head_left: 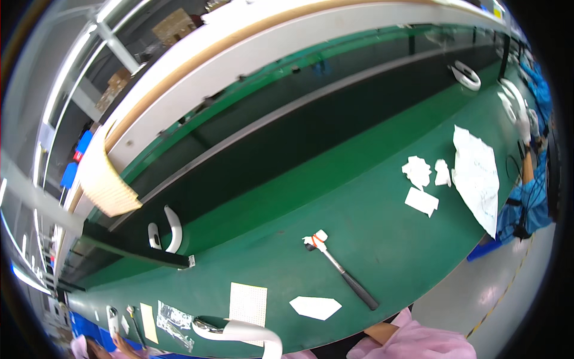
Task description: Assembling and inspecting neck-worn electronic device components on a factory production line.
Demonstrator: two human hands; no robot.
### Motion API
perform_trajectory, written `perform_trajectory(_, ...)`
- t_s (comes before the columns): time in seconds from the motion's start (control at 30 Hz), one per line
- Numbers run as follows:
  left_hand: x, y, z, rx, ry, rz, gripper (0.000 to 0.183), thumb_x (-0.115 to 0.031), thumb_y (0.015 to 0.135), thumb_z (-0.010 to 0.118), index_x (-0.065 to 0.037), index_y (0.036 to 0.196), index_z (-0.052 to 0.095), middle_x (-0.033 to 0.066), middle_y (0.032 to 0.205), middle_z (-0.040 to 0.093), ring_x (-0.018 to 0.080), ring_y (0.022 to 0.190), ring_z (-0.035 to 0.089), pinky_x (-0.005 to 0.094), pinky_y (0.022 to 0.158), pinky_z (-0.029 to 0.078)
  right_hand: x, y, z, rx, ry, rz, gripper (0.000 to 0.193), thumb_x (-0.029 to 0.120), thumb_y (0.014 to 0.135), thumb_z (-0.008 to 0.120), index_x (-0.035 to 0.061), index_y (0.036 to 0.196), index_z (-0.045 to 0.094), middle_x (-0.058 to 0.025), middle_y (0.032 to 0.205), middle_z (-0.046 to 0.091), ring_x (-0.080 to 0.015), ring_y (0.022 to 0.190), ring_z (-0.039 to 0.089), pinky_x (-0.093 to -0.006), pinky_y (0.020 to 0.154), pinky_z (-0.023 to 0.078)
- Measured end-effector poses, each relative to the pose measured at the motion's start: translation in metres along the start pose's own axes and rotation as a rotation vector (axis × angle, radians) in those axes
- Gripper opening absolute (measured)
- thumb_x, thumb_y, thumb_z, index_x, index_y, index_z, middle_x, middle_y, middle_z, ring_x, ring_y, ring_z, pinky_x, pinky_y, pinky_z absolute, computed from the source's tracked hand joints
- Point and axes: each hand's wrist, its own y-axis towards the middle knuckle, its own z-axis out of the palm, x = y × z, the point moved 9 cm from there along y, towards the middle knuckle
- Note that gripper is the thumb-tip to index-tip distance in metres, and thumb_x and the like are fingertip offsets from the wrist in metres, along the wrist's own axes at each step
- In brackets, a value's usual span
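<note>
Only a strip of skin by the pink cuff shows of my right hand (381, 331), low at the table's front edge; its fingers are hidden. My left hand is out of sight, with just a bit of pink sleeve at the lower edge. A white curved plastic part (248, 331) with a shiny end lies at the front, running off the lower edge. Under it is a sheet of small dots (248, 303). A mallet (341, 270) with a black grip lies mid-table, its head wrapped in white cloth with an orange-red band. A white paper piece (315, 307) lies between.
Crumpled tissues (417, 172) and a large white sheet (476, 179) lie to the right. Clear plastic bags (174, 320) are at the left. Beyond runs a dark conveyor belt (287, 149) carrying white curved parts (173, 229). Co-workers (538, 119) sit at both ends.
</note>
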Motion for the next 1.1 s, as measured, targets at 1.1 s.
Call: perform_trajectory(1.1, 0.16, 0.128, -0.087, -0.145, -0.492, -0.323, 0.063, -0.069, 0.085, 0.025, -0.009, 0.083, 0.043, -0.0004, 0.053, 0.039, 0.0118, 0.033, 0.038, 0.0268, 0.034, 0.037, 0.161, -0.003, -0.243, -0.265, 1.416, -0.115, 0.053, 0.012, 0.08, 0.059, 0.0014, 0.127, 0.038, -0.0105, 0.102, 0.054, -0.0175, 0.084, 0.058, -0.0278, 0.062, 0.051)
